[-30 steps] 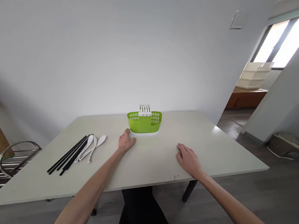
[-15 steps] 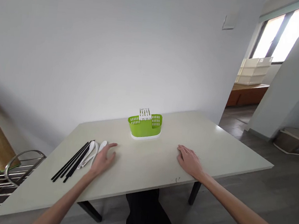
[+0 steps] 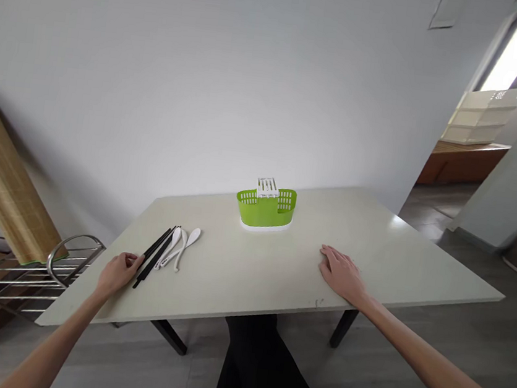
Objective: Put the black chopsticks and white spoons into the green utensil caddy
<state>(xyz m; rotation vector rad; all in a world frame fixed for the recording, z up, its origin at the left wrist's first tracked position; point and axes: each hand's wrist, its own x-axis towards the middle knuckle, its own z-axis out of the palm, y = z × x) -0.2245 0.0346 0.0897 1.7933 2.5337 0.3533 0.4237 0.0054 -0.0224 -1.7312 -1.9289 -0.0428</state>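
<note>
My left hand (image 3: 119,270) is at the table's near left edge, fingers curled against the near ends of several black chopsticks (image 3: 157,251) that lie flat on the pale table (image 3: 253,280). Whether the fingers grip them I cannot tell. Three white spoons (image 3: 181,245) lie just right of the chopsticks. A green slotted cutlery holder (image 3: 266,209) with a white insert and white base stands upright at the back middle, apart from both hands. My right hand (image 3: 343,274) rests flat on the table at the right, palm down, holding nothing.
A metal wire rack (image 3: 26,270) stands on the floor left of the table, with a rolled bamboo mat (image 3: 6,177) leaning on the wall behind it. A doorway at the right shows a white crate (image 3: 482,117) on a wooden platform. My dark-clothed legs (image 3: 257,368) are under the table's front edge.
My left hand has gone from beside the green holder leftward past the spoons to the near ends of the chopsticks. The view has turned left. My right hand has stayed flat.
</note>
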